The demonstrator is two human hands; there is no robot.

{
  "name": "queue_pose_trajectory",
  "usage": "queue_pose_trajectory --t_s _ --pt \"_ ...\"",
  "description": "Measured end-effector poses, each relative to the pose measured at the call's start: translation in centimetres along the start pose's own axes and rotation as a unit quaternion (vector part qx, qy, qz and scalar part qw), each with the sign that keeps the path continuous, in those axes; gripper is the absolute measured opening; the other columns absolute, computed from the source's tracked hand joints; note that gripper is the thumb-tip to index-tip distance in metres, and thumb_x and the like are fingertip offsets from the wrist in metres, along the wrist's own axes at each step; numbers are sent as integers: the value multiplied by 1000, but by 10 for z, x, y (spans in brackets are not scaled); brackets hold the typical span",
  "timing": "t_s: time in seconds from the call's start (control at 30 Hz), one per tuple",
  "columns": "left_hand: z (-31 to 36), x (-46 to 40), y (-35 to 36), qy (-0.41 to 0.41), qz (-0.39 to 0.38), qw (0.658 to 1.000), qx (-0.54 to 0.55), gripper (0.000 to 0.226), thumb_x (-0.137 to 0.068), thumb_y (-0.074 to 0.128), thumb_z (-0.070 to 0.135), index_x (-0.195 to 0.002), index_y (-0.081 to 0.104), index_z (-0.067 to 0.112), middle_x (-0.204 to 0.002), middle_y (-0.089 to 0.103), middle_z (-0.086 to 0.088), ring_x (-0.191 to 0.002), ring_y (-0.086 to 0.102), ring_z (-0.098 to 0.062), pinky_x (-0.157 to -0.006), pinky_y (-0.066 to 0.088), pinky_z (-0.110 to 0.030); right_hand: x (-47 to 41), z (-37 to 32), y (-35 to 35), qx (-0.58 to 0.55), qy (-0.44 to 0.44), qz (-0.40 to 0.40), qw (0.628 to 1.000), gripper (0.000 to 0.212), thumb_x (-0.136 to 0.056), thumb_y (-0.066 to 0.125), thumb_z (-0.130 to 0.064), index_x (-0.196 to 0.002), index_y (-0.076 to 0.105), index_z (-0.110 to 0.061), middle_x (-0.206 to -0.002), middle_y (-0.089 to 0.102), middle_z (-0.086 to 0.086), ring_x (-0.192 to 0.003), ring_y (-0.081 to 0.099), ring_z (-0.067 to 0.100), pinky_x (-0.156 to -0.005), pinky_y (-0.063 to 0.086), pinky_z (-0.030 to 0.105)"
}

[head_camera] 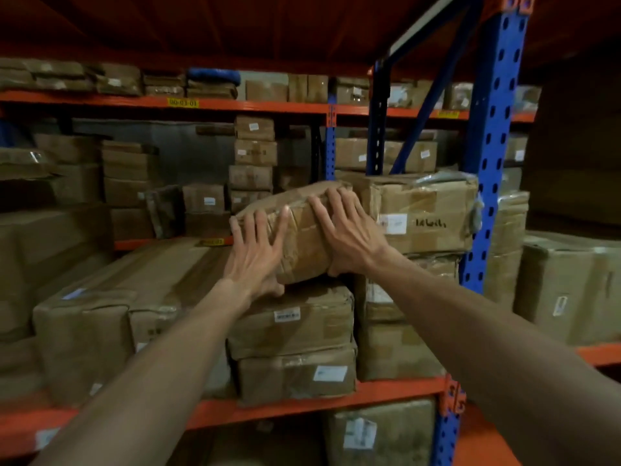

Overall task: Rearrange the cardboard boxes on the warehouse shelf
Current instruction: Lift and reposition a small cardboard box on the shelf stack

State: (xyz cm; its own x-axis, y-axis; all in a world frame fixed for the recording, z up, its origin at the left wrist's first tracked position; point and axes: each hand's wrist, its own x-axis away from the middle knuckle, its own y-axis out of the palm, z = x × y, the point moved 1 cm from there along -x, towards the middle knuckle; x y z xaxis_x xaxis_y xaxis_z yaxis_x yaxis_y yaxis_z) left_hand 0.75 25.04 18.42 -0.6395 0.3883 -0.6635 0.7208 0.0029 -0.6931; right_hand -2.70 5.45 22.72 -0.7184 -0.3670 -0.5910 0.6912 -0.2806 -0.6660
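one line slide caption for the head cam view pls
Both hands, left and right, grip a tilted taped cardboard box atop a stack of boxes on the orange-beamed warehouse shelf.

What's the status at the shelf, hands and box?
Left hand and right hand both spread on the taped box, gripping its near end. Box tilted atop the centre stack. Large handwritten box tight against its right side.

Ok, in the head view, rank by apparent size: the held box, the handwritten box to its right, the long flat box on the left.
1. Long flat box, largest, though nearer the camera.
2. Handwritten box.
3. Held box, smallest; both hands partly cover it.
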Motion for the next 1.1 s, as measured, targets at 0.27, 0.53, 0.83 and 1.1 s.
queue_pose_trajectory --t_s 0.27,0.53,0.83,1.1 --pt "-30 -21 -8 51 -36 995 -74 168 -40 81 75 -147 -36 20 -151 4 -28 -139 11 -48 -114 11 -64 -7 -15 11 -79 33 -7 996 153 -48 87 -64 -153 -8 -8 -154 10 31 -142 10 48 -118 16 60" --pt "12 12 21 56 -39 991 -118 162 -46 79 76 -152 -25 13 -150 12 -33 -137 14 -51 -110 16 -70 34 -22 57 -86 55 5 995 149 -51 84 -62 -154 -9 -9 -151 14 30 -140 11 48 -117 15 60" --pt "24 12 18 49 -36 992 -109 164 -41 79 76 -153 -22 12 -151 13 -31 -137 18 -50 -108 15 -72 47 -2 67 -120 44 9 992 154 -44 86 -66 -157 -4 -14 -151 10 24 -139 8 42 -116 17 51" --pt "24 11 4 33 -94 989 -108 157 -54 82 63 -146 -36 15 -153 -2 -28 -139 5 -49 -112 5 -70 46 -6 63 -147 59 -1 987 150 -48 87 -62 -156 -10 -23 -154 4 20 -140 3 39 -115 23 53"
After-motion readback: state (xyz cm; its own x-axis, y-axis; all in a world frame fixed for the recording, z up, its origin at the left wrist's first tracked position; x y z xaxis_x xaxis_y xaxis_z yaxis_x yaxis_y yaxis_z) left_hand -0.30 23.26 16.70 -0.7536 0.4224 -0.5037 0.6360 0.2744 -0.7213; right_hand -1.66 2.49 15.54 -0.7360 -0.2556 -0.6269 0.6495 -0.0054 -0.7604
